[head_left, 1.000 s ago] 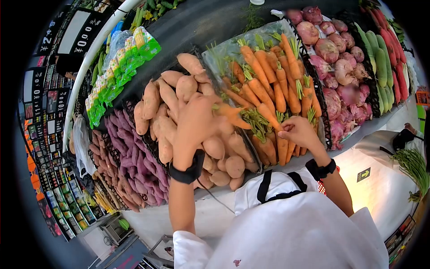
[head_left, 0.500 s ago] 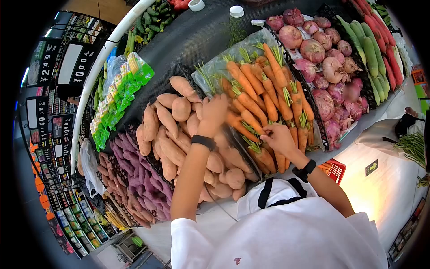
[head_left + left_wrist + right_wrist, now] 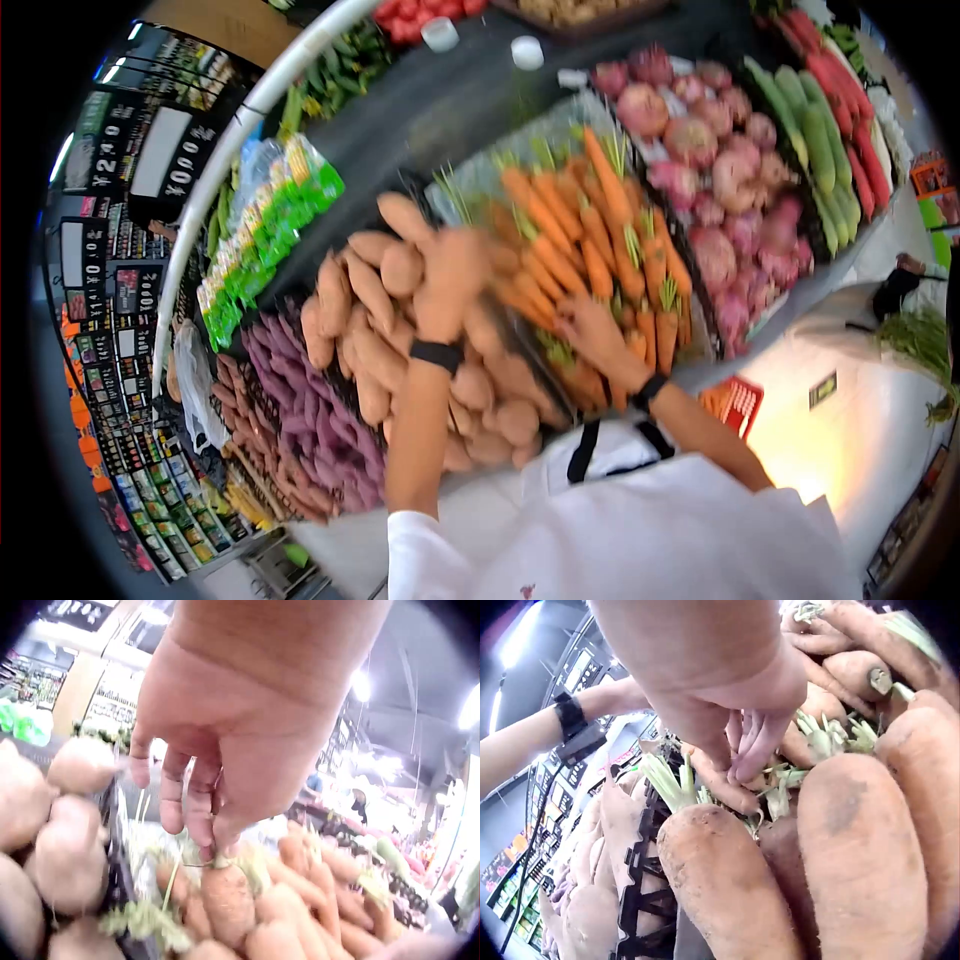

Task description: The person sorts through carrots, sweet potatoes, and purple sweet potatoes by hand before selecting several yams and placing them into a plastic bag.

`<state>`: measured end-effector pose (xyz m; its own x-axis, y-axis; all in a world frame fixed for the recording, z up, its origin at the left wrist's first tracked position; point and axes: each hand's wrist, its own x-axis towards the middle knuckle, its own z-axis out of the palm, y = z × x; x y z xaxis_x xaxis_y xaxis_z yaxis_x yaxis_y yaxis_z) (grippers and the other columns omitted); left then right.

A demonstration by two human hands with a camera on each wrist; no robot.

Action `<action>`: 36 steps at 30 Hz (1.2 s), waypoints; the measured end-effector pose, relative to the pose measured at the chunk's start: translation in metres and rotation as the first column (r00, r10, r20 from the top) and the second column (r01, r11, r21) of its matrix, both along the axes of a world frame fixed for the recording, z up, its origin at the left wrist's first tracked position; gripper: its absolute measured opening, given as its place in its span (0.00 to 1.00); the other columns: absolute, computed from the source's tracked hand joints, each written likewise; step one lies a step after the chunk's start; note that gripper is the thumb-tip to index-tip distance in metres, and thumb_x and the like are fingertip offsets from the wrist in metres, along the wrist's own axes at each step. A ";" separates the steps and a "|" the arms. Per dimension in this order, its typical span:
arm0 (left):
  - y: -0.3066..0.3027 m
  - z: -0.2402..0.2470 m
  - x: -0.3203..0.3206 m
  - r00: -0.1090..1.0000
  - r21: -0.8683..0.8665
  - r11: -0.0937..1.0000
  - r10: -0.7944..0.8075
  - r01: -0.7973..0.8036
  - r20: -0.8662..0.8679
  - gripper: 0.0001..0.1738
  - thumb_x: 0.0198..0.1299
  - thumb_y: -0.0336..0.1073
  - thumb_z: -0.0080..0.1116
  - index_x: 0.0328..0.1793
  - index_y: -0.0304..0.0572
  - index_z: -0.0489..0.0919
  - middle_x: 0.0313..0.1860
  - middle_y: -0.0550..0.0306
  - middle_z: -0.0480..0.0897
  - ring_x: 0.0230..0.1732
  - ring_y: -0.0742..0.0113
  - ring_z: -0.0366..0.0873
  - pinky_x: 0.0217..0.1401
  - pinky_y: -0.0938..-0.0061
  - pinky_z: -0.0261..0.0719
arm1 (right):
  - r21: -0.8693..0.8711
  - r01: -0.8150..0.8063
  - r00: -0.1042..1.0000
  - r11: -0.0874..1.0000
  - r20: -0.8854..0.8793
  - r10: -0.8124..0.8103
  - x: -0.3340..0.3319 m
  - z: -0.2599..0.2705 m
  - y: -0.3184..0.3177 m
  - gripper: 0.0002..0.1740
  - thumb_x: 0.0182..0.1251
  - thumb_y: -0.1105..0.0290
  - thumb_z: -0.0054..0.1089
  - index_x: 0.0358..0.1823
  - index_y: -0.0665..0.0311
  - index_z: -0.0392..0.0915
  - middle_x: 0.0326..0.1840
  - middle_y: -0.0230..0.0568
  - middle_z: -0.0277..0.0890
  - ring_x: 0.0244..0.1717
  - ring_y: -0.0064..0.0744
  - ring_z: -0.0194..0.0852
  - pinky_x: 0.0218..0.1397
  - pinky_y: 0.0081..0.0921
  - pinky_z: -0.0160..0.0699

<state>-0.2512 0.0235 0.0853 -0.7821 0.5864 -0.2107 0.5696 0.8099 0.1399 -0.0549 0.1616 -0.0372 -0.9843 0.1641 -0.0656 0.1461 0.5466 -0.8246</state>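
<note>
- Left wrist: our left hand [image 3: 240, 735] pinches a carrot [image 3: 229, 904] by its crown;
- our right hand [image 3: 739, 712] pinches a carrot tip [image 3: 744, 801];
- gentle, even pressure should serve best.

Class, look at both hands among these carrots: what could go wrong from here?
The left hand pinches a carrot by its top, so it might slip or the top snap. The right hand is among heaped carrots; pulling one could set others sliding. Some lie close to the black divider, so one may roll over among the sweet potatoes.
</note>
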 end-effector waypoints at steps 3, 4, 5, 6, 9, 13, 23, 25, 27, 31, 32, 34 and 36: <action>-0.012 0.074 -0.003 0.975 0.240 0.970 0.083 -0.032 -0.206 0.07 0.56 0.35 0.68 0.36 0.39 0.86 0.33 0.45 0.84 0.40 0.48 0.83 0.41 0.59 0.80 | -0.102 0.060 0.998 0.993 -0.021 -0.062 -0.011 0.002 -0.002 0.11 0.61 0.69 0.68 0.41 0.68 0.81 0.40 0.57 0.80 0.43 0.56 0.80 0.46 0.42 0.79; -0.020 0.091 0.007 0.959 0.288 0.958 0.074 0.008 -0.273 0.07 0.55 0.34 0.68 0.36 0.38 0.86 0.31 0.46 0.83 0.39 0.48 0.82 0.41 0.59 0.79 | -0.103 0.058 0.998 0.993 0.010 -0.057 -0.008 0.002 -0.004 0.12 0.63 0.68 0.69 0.42 0.68 0.82 0.41 0.56 0.81 0.43 0.51 0.83 0.45 0.39 0.81; -0.023 0.099 0.019 0.958 0.288 0.958 0.079 0.004 -0.276 0.07 0.55 0.34 0.68 0.36 0.38 0.86 0.31 0.46 0.83 0.39 0.48 0.82 0.41 0.59 0.79 | -0.103 0.053 0.999 0.993 0.007 -0.052 -0.009 0.010 -0.002 0.12 0.63 0.68 0.69 0.42 0.68 0.82 0.41 0.56 0.81 0.43 0.51 0.83 0.45 0.39 0.81; -0.023 0.103 0.033 0.933 0.351 0.935 0.078 0.054 -0.350 0.06 0.55 0.33 0.69 0.35 0.39 0.85 0.31 0.48 0.82 0.39 0.48 0.80 0.41 0.59 0.78 | -0.304 0.134 0.984 0.943 0.154 -0.090 -0.010 0.025 0.001 0.13 0.66 0.66 0.69 0.44 0.69 0.82 0.42 0.54 0.83 0.43 0.44 0.85 0.45 0.35 0.82; -0.022 0.082 0.082 0.909 0.395 0.885 -0.072 0.248 -0.410 0.06 0.53 0.32 0.69 0.33 0.41 0.82 0.31 0.53 0.78 0.39 0.49 0.77 0.41 0.58 0.77 | -0.779 0.322 0.926 0.537 0.377 -0.008 -0.017 0.048 0.011 0.16 0.70 0.64 0.68 0.50 0.70 0.82 0.43 0.49 0.86 0.41 0.32 0.88 0.42 0.27 0.83; -0.004 -0.012 0.155 0.974 0.261 0.942 -0.182 0.213 -0.136 0.16 0.55 0.41 0.67 0.47 0.44 0.80 0.42 0.53 0.83 0.50 0.56 0.79 0.50 0.61 0.76 | -0.869 0.339 0.905 0.360 0.406 0.126 -0.030 0.042 0.023 0.18 0.71 0.67 0.66 0.55 0.72 0.79 0.39 0.40 0.86 0.34 0.25 0.85 0.36 0.20 0.82; 0.017 -0.069 0.161 0.603 0.523 0.337 0.200 -0.783 0.772 0.42 0.67 0.37 0.60 0.78 0.18 0.53 0.72 0.29 0.67 0.72 0.43 0.68 0.76 0.64 0.63 | -0.595 0.125 0.973 0.794 0.229 0.018 -0.005 0.018 0.032 0.22 0.64 0.74 0.72 0.56 0.74 0.77 0.45 0.42 0.86 0.44 0.26 0.84 0.47 0.22 0.82; 0.021 -0.091 0.153 0.605 0.524 0.314 0.292 -0.792 0.741 0.43 0.66 0.36 0.60 0.79 0.19 0.51 0.73 0.29 0.67 0.72 0.43 0.68 0.76 0.64 0.63 | -0.584 0.136 0.968 0.800 0.252 0.019 -0.002 0.015 0.035 0.22 0.63 0.74 0.73 0.56 0.73 0.77 0.46 0.41 0.85 0.44 0.25 0.83 0.49 0.23 0.82; 0.014 -0.120 0.151 0.599 0.520 0.297 0.378 -0.801 0.706 0.45 0.66 0.34 0.60 0.81 0.19 0.49 0.73 0.29 0.67 0.72 0.43 0.69 0.76 0.64 0.63 | -0.556 0.132 0.980 0.821 0.198 -0.023 0.002 0.012 0.037 0.25 0.61 0.72 0.76 0.57 0.72 0.77 0.47 0.41 0.85 0.46 0.26 0.83 0.51 0.23 0.81; -0.007 -0.121 0.144 0.770 0.613 0.469 0.339 -0.636 0.540 0.46 0.61 0.30 0.60 0.82 0.22 0.50 0.73 0.26 0.66 0.69 0.40 0.72 0.71 0.62 0.70 | -0.480 0.227 0.973 0.847 0.090 -0.211 0.007 0.053 0.057 0.27 0.55 0.66 0.81 0.54 0.67 0.82 0.46 0.39 0.86 0.47 0.25 0.83 0.52 0.23 0.81; -0.013 -0.109 0.141 0.803 0.582 0.566 0.297 -0.584 0.517 0.46 0.59 0.28 0.59 0.81 0.23 0.52 0.73 0.25 0.65 0.68 0.38 0.72 0.69 0.61 0.71 | -0.465 0.243 0.969 0.852 0.079 -0.233 0.008 0.067 0.064 0.26 0.55 0.67 0.81 0.54 0.66 0.83 0.45 0.35 0.85 0.46 0.23 0.82 0.52 0.23 0.81; -0.019 -0.091 0.133 0.831 0.544 0.646 0.287 -0.535 0.477 0.45 0.56 0.24 0.57 0.81 0.23 0.53 0.73 0.23 0.64 0.68 0.32 0.71 0.69 0.60 0.72 | -0.539 0.273 0.961 0.797 0.111 -0.253 0.006 0.090 0.074 0.27 0.54 0.67 0.81 0.55 0.66 0.84 0.46 0.35 0.86 0.46 0.23 0.82 0.52 0.23 0.81; -0.011 -0.064 0.128 0.977 0.452 0.866 0.184 -0.215 0.112 0.42 0.55 0.21 0.54 0.79 0.23 0.57 0.67 0.26 0.71 0.62 0.29 0.72 0.65 0.56 0.74 | -0.498 0.251 0.966 0.830 0.079 -0.245 -0.002 0.110 0.083 0.26 0.54 0.67 0.81 0.55 0.66 0.84 0.46 0.35 0.86 0.46 0.23 0.82 0.52 0.23 0.81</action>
